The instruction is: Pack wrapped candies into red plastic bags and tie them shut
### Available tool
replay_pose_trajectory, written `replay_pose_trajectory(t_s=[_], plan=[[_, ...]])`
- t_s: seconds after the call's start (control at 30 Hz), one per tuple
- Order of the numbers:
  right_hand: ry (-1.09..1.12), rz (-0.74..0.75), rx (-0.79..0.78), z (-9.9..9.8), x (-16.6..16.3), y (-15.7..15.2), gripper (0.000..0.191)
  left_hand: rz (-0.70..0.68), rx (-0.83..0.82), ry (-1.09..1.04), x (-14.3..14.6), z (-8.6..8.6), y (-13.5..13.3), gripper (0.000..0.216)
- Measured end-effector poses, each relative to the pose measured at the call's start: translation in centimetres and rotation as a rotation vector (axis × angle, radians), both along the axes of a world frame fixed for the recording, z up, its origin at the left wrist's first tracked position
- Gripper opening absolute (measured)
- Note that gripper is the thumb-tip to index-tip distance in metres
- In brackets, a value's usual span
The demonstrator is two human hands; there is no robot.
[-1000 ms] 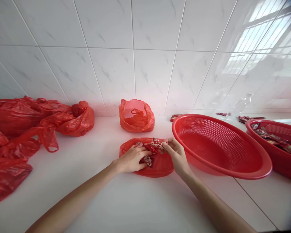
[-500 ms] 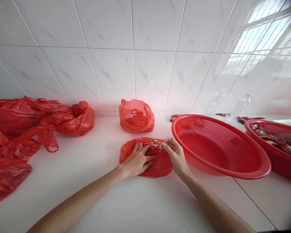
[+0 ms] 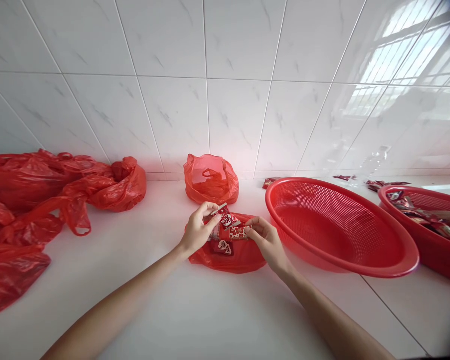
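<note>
Red foil packets, likely light, crinkly and slippery, want pinching at sealed ends. The left hand (image 3: pixel 195 234) pinches the upper packet (image 3: pixel 227 219), the right hand (image 3: pixel 269 243) nips the lower packet (image 3: pixel 240 232), both over the red bag (image 3: pixel 240 258) on the tabletop (image 3: pixel 210 310). The basket (image 3: pixel 360 273) rim crowds 3 o'clock; 6 o'clock offers room.

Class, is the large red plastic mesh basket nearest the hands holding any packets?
No, the large red plastic mesh basket shows only its bare perforated floor.
</note>
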State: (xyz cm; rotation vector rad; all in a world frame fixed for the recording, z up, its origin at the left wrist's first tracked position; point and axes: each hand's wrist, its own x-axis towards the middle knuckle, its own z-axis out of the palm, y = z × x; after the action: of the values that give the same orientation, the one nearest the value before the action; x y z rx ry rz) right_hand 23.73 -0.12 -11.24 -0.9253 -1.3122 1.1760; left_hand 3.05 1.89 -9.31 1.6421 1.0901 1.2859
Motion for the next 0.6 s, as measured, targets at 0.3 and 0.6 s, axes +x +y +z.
replay_pose_trajectory(t_s=[0.3, 0.6], plan=[[-0.021, 0.037, -0.001, -0.14, 0.02, 0.12, 0.024, -0.017, -0.116, -0.175, 0.2, 0.33, -0.23, 0.037], [-0.103, -0.003, 0.072, -0.72, 0.12, 0.33, 0.018, -0.076, -0.117, -0.113, 0.08, 1.04, -0.89, 0.026]])
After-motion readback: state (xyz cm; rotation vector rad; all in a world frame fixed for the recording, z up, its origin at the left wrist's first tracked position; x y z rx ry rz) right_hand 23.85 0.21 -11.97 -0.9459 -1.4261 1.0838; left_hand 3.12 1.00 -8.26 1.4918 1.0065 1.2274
